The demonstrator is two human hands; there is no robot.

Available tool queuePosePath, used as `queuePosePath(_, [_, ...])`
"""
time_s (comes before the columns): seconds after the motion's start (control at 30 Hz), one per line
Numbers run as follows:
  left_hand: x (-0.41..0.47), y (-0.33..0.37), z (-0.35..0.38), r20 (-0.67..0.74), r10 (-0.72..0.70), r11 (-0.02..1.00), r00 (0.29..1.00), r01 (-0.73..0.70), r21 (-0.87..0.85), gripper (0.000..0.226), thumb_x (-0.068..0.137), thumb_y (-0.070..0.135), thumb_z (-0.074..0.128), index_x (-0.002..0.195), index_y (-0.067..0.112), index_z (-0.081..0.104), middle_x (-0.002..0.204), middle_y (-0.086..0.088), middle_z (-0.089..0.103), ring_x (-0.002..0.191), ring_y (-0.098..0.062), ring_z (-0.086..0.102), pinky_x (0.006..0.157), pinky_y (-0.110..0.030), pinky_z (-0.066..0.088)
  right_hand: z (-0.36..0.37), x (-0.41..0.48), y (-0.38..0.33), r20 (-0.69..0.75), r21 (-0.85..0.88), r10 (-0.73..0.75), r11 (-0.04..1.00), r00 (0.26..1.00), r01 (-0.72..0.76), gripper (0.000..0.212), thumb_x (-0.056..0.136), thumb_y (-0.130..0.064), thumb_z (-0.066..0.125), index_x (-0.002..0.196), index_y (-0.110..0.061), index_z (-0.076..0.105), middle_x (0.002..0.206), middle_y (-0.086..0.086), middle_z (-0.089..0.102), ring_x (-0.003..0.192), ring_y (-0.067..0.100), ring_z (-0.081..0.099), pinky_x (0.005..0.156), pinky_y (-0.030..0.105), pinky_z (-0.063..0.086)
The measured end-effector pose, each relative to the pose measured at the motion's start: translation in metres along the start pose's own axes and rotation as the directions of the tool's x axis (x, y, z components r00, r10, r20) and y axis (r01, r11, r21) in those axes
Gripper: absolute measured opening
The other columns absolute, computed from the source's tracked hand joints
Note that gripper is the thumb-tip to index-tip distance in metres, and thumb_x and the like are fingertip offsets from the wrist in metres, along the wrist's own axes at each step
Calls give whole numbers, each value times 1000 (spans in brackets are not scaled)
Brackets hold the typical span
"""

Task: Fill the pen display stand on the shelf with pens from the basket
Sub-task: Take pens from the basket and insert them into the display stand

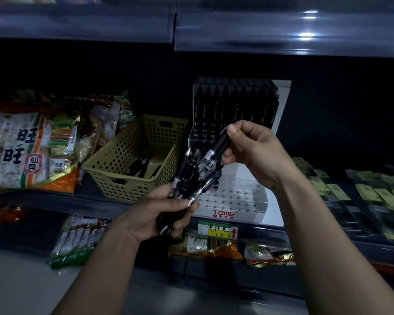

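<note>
— so, which step is this?

— mid-fill, i'd say. the left hand (159, 214) has its fingers curled tight round a bundle of pens (191, 176), held just in front of the pen display stand (237, 198). the right hand (257, 151) pinches a single pen (221, 142) near its upper end, between thumb and fingertips; the pen's lower end sits among the bundle.

— and where's the stand?

— on the shelf, just right of the basket (132, 155). a back row of pens (234, 108) stands upright in it, while the lower front tiers show bare holes. a few loose pens (143, 167) lie in the bottom of the basket.

— what does the next move call for?

— probably drawing that one pen clear, turning it upright and lining its tip up with a free hole. the holes are small and close-set, so the aim has to be neat, and the left grip must keep the bundle from fanning out.

— materials?

— the pens are slim, glossy black barrels with small pale labels. the stand looks like stepped plastic, white and partly clear, pierced in a grid, with red lettering on its front lip. the basket is dull yellow-green plastic with perforated walls and a slot handle. the snack bags (32, 151) to the left are crinkly and shiny.
</note>
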State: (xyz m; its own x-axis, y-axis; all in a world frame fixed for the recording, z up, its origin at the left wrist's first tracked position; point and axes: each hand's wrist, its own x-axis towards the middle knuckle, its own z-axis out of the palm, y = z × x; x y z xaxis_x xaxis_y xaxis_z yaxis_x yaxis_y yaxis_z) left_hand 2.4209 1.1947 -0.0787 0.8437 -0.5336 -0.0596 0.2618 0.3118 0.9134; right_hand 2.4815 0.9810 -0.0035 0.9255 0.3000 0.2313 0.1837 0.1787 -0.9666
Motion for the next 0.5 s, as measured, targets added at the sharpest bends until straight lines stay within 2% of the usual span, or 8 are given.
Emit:
queuePosePath(0.1, [-3, 3, 2, -134, 44, 999, 990, -41, 27, 38, 71, 14, 79, 100, 3, 56, 83, -12, 61, 46, -16, 49, 42, -23, 39, 5, 2, 0, -22, 36, 5, 999, 1000, -4, 15, 94, -12, 54, 94, 3, 57, 77, 12, 60, 60, 12, 59, 59, 23, 56])
queuePosePath(0.2, [-6, 7, 2, -264, 55, 998, 963, -53, 15, 27, 78, 0, 65, 103, 1, 53, 80, -10, 62, 44, -14, 46, 40, -21, 35, 10, 4, -1, -140, 98, -29, 994, 990, 43, 14, 94, -10, 54, 82, -2, 58, 71, 7, 63, 58, 11, 60, 60, 23, 57])
queuePosePath(0.27, [-5, 9, 1, -329, 69, 995, 942, -87, -39, 28, 78, 2, 60, 106, 2, 54, 80, -10, 60, 45, -13, 46, 39, -22, 35, 14, 5, -1, -217, 142, -55, 986, 975, 87, 17, 94, -10, 54, 79, -5, 57, 71, 7, 61, 58, 10, 60, 62, 24, 57])
queuePosePath(0.3, [-5, 10, 0, -352, 82, 991, 932, -115, -72, 31, 76, 5, 62, 106, 3, 56, 81, -9, 58, 47, -13, 47, 40, -23, 37, 17, 5, -1, -239, 159, -72, 981, 968, 113, 17, 95, -10, 53, 79, -6, 56, 73, 8, 59, 60, 10, 60, 63, 23, 57])
queuePosePath(0.37, [-2, 11, -4, -366, 113, 968, 924, -185, -168, 49, 63, 11, 81, 107, 4, 62, 80, -7, 58, 53, -14, 53, 44, -25, 43, 28, 4, 1, -253, 151, -128, 974, 959, 169, 16, 95, -9, 53, 80, -6, 55, 78, 11, 56, 63, 11, 61, 66, 23, 57])
queuePosePath(0.43, [2, 12, -5, -370, 118, 924, 922, -238, -298, 69, 42, 11, 94, 104, 6, 63, 76, -4, 58, 57, -14, 56, 47, -26, 48, 43, 2, 7, -243, 70, -203, 972, 948, 226, 13, 95, -7, 53, 83, -7, 57, 84, 13, 57, 68, 14, 62, 68, 25, 58])
queuePosePath(0.5, [6, 14, -4, -396, 131, 848, 909, -310, -431, 73, 31, 10, 97, 95, 9, 62, 75, -4, 59, 58, -15, 59, 47, -25, 50, 57, 0, 17, -217, -67, -310, 951, 926, 302, 10, 94, -6, 55, 86, -9, 60, 91, 14, 59, 77, 18, 64, 71, 29, 59])
